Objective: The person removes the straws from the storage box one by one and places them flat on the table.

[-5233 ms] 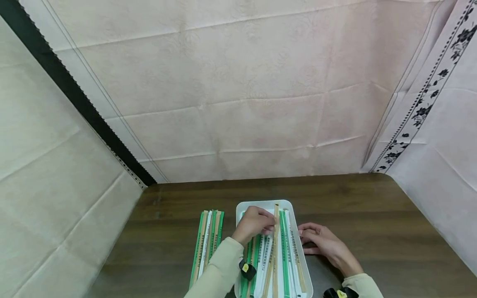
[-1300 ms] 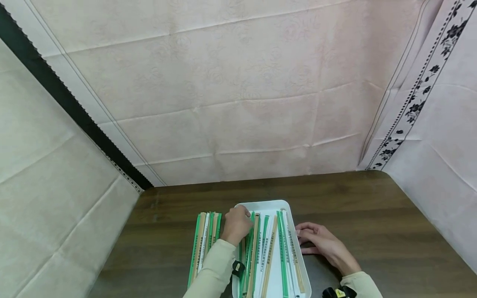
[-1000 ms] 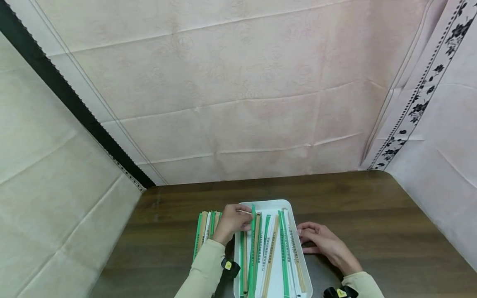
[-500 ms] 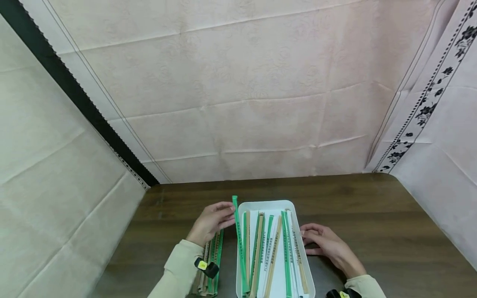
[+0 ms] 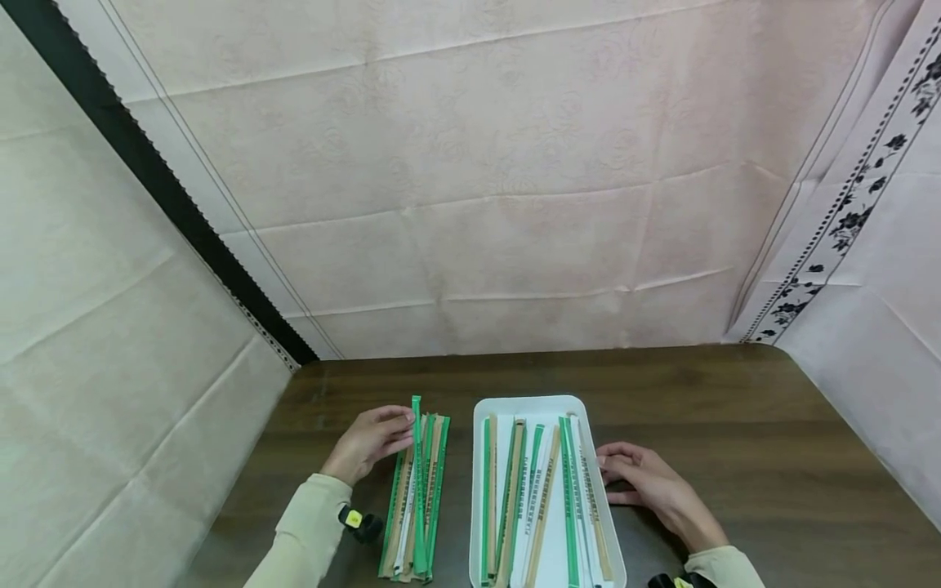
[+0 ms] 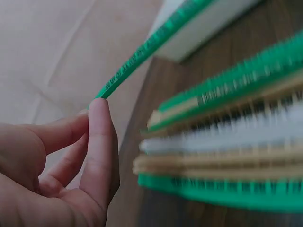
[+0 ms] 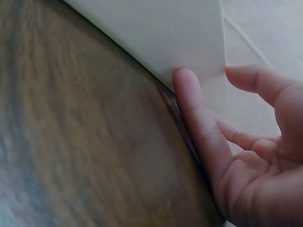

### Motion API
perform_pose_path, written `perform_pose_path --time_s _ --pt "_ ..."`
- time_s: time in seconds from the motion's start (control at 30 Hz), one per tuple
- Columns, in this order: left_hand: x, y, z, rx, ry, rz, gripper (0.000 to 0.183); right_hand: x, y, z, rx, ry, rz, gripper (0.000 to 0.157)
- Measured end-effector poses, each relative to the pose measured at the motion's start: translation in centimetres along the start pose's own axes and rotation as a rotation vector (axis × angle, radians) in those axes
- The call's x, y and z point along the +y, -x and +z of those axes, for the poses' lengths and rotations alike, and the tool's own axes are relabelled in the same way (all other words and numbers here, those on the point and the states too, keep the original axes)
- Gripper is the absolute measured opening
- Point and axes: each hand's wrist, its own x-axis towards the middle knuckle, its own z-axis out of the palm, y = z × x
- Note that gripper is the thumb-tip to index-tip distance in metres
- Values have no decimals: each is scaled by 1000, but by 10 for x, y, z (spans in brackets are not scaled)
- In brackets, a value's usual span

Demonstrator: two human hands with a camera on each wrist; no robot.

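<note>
My left hand (image 5: 371, 445) pinches the upper end of a slim green strip-like stick with printed lettering (image 5: 419, 490). In the left wrist view, thumb and finger meet at the tip of this green stick (image 6: 142, 56). It hangs over a row of similar green, beige and white sticks (image 5: 439, 465) lying on the table left of a white tray (image 5: 529, 404). My right hand (image 5: 650, 486) touches the tray's right side with its fingertips. The right wrist view has these fingertips against the tray's outer wall (image 7: 161, 42). More printed sticks (image 5: 540, 506) lie lengthwise in the tray.
The brown wooden table (image 5: 625, 371) ends at a pale cloth wall (image 5: 515, 204) behind. Cloth also hangs at the left (image 5: 132, 392) and right (image 5: 875, 392). Bare wood shows between row and tray.
A beige stick moved within the tray earlier. Since then my left hand has lifted a green stick out of the tray's left part and carried it left over the row. My right hand stays put.
</note>
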Motion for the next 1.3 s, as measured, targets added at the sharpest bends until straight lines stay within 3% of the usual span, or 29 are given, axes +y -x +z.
perform_pose_path --time_s 0.27,0.5,0.87,1.03,1.2,1.3 --pt "-15 -10 -7 54 -135 42 22 1 1 0 -5 -7 -10 55" --pt "-27 -14 -1 119 -177 87 21 3 3 0 -44 -30 -34 53" --pt "-21 -6 6 169 -283 197 21 1 4 2 -48 -34 -38 48" --pt "-5 3 22 119 -299 240 23 0 4 2 -38 -28 -32 47" --pt "14 11 50 22 -241 258 24 0 4 1 -30 -26 -22 49" --pt "22 16 69 -29 -255 271 28 0 4 0 -23 -19 -20 50"
